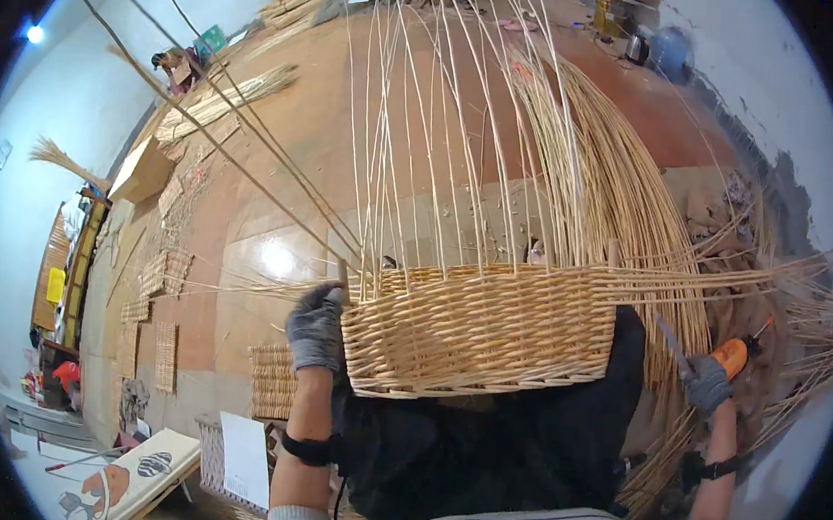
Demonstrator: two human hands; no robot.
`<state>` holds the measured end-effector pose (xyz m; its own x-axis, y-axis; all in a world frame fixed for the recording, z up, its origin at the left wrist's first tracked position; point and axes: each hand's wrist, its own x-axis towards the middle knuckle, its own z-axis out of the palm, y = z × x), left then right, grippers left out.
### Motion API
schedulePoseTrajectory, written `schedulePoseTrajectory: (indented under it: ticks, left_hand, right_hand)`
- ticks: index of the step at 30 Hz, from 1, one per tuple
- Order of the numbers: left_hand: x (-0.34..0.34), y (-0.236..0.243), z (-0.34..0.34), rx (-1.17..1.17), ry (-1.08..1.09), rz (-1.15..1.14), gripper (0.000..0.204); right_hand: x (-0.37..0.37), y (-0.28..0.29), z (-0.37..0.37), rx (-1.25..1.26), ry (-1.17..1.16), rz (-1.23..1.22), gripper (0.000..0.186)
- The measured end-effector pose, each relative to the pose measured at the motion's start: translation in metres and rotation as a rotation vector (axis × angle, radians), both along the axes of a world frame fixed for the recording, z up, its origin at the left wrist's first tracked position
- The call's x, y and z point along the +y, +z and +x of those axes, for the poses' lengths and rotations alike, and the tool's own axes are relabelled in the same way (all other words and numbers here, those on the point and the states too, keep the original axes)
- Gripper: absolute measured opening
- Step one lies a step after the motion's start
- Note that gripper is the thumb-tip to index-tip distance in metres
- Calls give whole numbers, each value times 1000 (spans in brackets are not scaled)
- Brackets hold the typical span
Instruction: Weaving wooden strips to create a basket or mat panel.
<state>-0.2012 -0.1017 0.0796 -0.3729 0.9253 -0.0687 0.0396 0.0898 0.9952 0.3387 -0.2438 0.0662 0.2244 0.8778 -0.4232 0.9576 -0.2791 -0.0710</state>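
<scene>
A rectangular woven wicker basket (479, 335) rests on my lap, its long wall facing me and many tall upright canes rising from its far side. My left hand (317, 328), in a grey glove, is closed around the basket's left corner near a thick corner stake. Out to the right, away from the basket, my gloved right hand (709, 385) is closed on a grey, blade-like tool (671, 342) that points up and left. Right beside that hand is an orange tool (731, 357) with a dark end; whether the hand touches it I cannot tell.
Loose weaving canes (730, 277) stick out past the basket's right corner. A long bundle of canes (622, 168) lies on the floor beyond. At left lie woven panels (166, 357), a white sheet (244, 459) and a painted board (136, 481). Long sticks (205, 128) slant up leftward.
</scene>
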Motion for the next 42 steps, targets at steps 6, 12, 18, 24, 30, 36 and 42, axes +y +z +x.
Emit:
schedulePoseTrajectory:
  ticks: [6,12,18,24,30,36,42]
  left_hand:
    - [28,-23,42,449,-181,349,22]
    - [67,-42,70,798,-297,-192,39]
    - [101,-80,45,787,-318,-397,29]
    - [65,-40,-47,-133,4,302,26]
    - [73,-48,-29,-740,-345,-279,43]
    - [46,-10,-43,-857,-278,-99,35]
    - [0,43,-7,-868,-362,415,32]
  right_hand:
    - [107,36,-200,1401,-93,278,27]
    - [234,-11,-328,592,405,277,25]
    - [215,-24,-348,1376,190,368,27]
    - [232,-39,-213,-258,363,1028,18]
    - [181,17,-141,-79,19,430,47]
    - [188,46,-165,-113,-37,701,39]
    - [268,116,-159,10,33,1120,40]
